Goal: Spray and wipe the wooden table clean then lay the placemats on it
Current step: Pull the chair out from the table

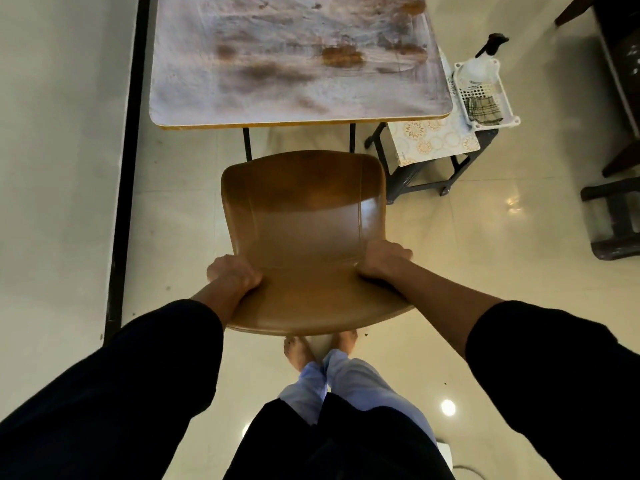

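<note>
Head view: left hand (233, 273) and right hand (382, 259) each had grip clenched on brown chair (304, 237) back edges. Counter (298, 60) stood beyond chair, top smeared whitish with brown patches. Placemats (434, 138) lay on dark stool (422, 168) right of counter. White basket (485, 95) on stool held spray bottle (479, 69), checked cloth (483, 109)
</note>
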